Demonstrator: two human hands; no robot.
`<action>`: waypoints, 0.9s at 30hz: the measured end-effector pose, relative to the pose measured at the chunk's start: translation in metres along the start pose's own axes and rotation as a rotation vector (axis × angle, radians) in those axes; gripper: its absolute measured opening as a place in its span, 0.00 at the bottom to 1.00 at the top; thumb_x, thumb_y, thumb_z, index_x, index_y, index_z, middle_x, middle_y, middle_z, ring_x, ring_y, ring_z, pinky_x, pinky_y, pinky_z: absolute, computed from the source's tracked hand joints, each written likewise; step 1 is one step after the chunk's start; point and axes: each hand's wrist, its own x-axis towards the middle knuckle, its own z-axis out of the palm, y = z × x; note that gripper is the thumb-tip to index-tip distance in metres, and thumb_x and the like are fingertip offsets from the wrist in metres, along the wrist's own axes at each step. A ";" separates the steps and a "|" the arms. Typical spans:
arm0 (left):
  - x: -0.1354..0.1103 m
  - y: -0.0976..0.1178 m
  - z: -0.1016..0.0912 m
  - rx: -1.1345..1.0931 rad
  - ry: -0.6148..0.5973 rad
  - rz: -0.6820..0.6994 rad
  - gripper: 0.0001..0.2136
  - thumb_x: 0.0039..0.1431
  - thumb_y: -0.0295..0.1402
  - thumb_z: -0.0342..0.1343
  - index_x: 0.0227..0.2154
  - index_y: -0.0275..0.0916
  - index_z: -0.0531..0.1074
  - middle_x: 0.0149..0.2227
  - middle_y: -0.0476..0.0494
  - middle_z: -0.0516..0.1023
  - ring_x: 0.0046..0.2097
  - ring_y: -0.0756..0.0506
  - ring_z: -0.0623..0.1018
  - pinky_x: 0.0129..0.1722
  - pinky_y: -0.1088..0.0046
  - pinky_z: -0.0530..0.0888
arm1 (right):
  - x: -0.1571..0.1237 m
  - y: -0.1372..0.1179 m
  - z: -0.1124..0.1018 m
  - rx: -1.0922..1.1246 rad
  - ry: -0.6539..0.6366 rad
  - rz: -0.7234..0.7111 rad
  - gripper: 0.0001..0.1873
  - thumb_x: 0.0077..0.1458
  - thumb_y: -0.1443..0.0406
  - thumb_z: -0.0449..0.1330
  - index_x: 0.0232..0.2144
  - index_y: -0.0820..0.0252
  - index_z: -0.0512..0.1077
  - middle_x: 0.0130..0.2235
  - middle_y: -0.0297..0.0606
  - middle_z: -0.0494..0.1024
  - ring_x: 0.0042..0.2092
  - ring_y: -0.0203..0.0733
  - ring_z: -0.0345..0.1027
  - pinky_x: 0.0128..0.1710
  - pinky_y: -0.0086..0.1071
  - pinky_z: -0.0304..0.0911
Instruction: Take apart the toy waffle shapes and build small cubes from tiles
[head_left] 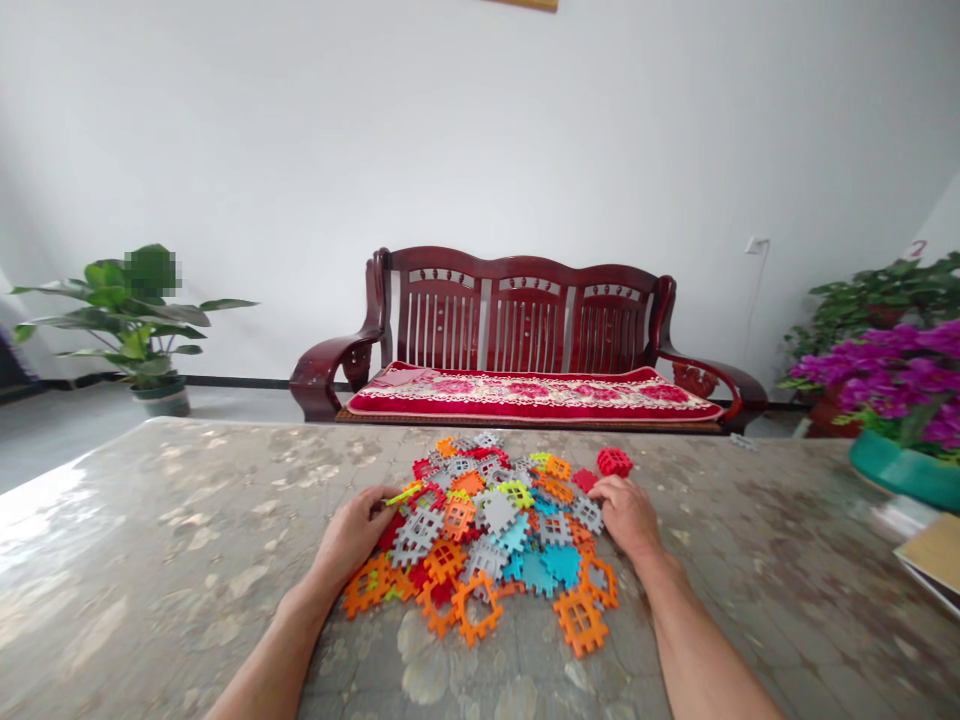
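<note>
A heap of plastic interlocking building tiles (498,512) in orange, grey, red, blue and yellow-green lies on the table between my hands. At the heap's left edge, my left hand (361,522) pinches a yellow-green interlocking tile (405,493), seen nearly edge-on. On the opposite side my right hand (628,512) has its fingers bent, with the tips at a red interlocking tile (584,480). A grey window tile (588,514) lies just beside those fingers. Behind the right hand sits a red piece assembled from tiles (615,461). Orange frame tiles (580,621) lie at the front.
A patterned cover lies over the table (187,560). To the right stand a teal flowerpot (904,470) with purple flowers and a notebook (934,555). Beyond the table is a dark red wooden bench (525,310) with a red cushion. A potted plant (154,330) stands at left.
</note>
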 end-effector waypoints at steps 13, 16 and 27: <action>-0.001 0.002 -0.001 0.005 0.001 -0.001 0.18 0.55 0.40 0.49 0.43 0.41 0.78 0.33 0.48 0.81 0.36 0.45 0.77 0.36 0.75 0.69 | 0.002 0.001 0.008 0.014 -0.034 0.015 0.28 0.49 0.79 0.48 0.43 0.54 0.79 0.49 0.38 0.77 0.49 0.41 0.68 0.53 0.34 0.59; 0.000 0.001 0.000 0.012 0.002 0.003 0.18 0.55 0.41 0.49 0.43 0.40 0.78 0.33 0.48 0.81 0.35 0.45 0.77 0.36 0.75 0.69 | 0.003 0.001 0.011 -0.012 -0.041 0.005 0.28 0.50 0.78 0.47 0.45 0.56 0.79 0.50 0.39 0.77 0.51 0.42 0.67 0.54 0.35 0.58; -0.001 0.000 0.000 -0.034 0.013 -0.004 0.18 0.54 0.41 0.50 0.42 0.41 0.78 0.30 0.49 0.80 0.33 0.45 0.77 0.34 0.75 0.68 | 0.002 -0.002 0.012 0.117 0.022 0.067 0.24 0.53 0.74 0.46 0.43 0.56 0.77 0.47 0.38 0.78 0.49 0.41 0.70 0.52 0.34 0.62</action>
